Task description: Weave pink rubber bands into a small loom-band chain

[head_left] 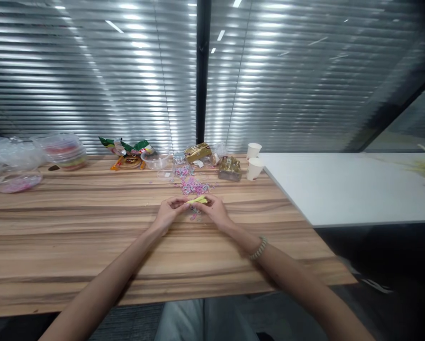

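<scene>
We find the yellow piece (198, 200) held in both hands, just above the wooden table (233, 265) or touching it; we cannot tell which. The left hand (170, 210) has its thumb and fingertips closed to a pinch on the near-left end. The right hand (216, 209) pinches the other end in the same manner, its thumb from the near side and its fingers curled behind. We record the piece as lying across the narrow space between the two sets of fingertips, with part of it in view above the thumbs. Its exact form is too small to tell.

Directly beyond the hands we note a loose pile of small pink and pale links (195, 186), with a few more of them on the near side, under the fingers. A beaded bracelet (258, 248) sits on the right wrist.

Farther back we list a clear bowl (156, 161), green snack bags (137, 148) and an orange packet (128, 163) to the left. Behind and right of the pile are a gold wrapper (198, 152), a gold block (230, 169) and two upright white cups (255, 168), one nearer than the other. At the far left we observe stacked clear containers (65, 151) beside plastic bags (11, 154). A white table (340, 189) adjoins the wooden one on the right, and slatted blinds (91, 71) stand behind.
</scene>
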### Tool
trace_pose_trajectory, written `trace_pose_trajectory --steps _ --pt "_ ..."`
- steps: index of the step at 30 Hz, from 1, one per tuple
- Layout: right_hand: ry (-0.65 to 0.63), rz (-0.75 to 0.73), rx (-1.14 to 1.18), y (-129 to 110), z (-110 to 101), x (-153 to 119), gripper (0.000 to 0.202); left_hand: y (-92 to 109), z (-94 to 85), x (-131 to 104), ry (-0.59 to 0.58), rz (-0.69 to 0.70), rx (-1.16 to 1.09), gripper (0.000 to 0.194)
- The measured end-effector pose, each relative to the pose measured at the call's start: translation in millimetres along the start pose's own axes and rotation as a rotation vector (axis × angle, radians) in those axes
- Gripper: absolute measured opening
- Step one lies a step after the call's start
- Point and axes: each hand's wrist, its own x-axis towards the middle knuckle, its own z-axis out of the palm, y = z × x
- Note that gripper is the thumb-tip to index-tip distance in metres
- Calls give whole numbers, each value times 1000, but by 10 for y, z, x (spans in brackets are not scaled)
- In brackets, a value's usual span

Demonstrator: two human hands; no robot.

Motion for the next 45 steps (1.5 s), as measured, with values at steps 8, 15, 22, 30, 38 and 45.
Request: trace_pose_trajectory --steps 8,15,22,30,38,45 --pt "-15 54 102 45 60 -4 34 -85 0 2 -108 62 76 27" --pt "44 3 -81 123 62 0 37 -38 29 -18 -106 97 97 36" --pt "132 24 21 176 -7 61 32 -60 -122 68 70 182 223 33" --pt "103 154 288 145 14 68 27 -54 -192 84 124 289 604 20" --pt "69 126 309 169 12 87 16 -123 -168 86 -104 508 829 24" --pt "125 153 165 163 13 75 17 -276 -180 106 -145 590 921 29"
